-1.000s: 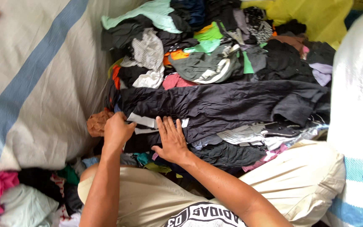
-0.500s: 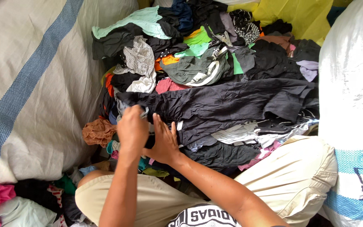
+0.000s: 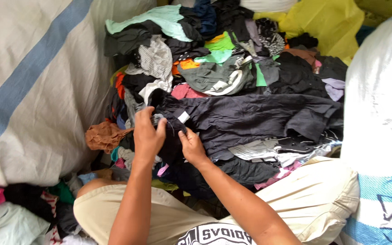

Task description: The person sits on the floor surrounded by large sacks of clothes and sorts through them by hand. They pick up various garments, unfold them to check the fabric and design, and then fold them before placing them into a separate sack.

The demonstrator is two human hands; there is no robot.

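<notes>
Dark garment (image 3: 250, 120) edge pinched by both our hands — left hand (image 3: 147, 136), right hand (image 3: 191, 147), fingers clamped on cloth, spreading it over the clothes pile (image 3: 232, 68).

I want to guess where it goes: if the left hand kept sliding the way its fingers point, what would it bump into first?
Probably the grey striped cloth up the pile. The left hand already grips the dark garment and points up the picture; depth is hard to judge.
</notes>
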